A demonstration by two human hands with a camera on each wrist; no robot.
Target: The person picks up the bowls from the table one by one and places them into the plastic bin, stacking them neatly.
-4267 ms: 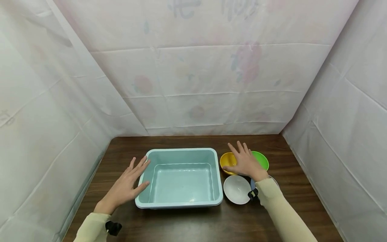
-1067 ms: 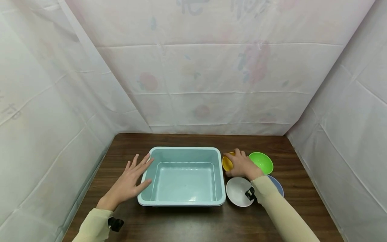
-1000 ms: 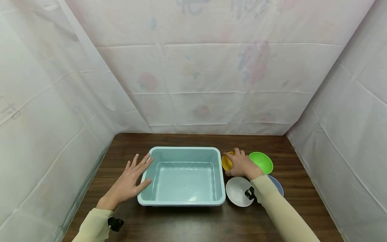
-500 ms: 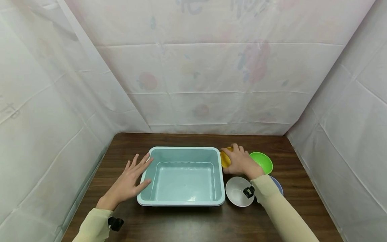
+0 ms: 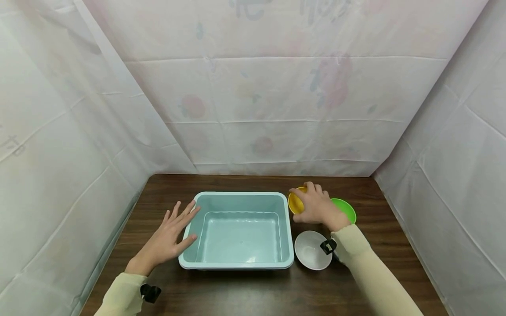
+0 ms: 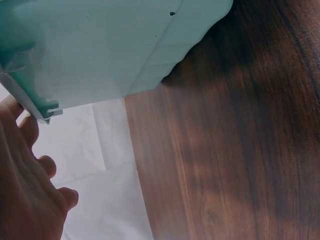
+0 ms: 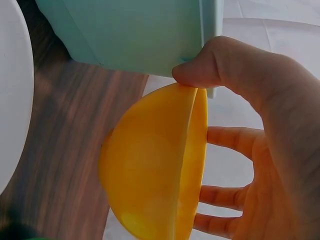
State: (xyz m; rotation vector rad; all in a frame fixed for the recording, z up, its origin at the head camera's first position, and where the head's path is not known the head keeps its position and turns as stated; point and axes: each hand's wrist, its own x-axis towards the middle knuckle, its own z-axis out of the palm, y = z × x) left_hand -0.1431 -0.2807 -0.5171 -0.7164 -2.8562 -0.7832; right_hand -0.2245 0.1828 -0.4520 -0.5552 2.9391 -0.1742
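Note:
With thumb and fingers spread across its rim, my right hand [image 5: 316,206] grips a yellow bowl [image 5: 295,204] beside the back right corner of a pale blue-green plastic basin [image 5: 237,266]. In the right wrist view the yellow bowl [image 7: 150,155] shows its rounded outside, with the thumb on one side of the rim and fingertips on the other. My left hand [image 5: 168,239] stays at the basin's left side, fingers spread and fingertips right at the rim. From the left wrist view, the basin's outer wall [image 6: 100,55] rises above the fingers.
A white bowl [image 5: 310,252] stands close to the basin's right side. Behind my right wrist sits a green bowl [image 5: 345,210], partly covered. The blue bowl is hidden by my right sleeve. White cloth [image 5: 257,109] surrounds the brown wooden table [image 5: 237,294] at back and sides.
My right hand came down from an open spread over the yellow bowl and took hold of its rim. It has since shifted slightly up and back with it. The left hand stays put.

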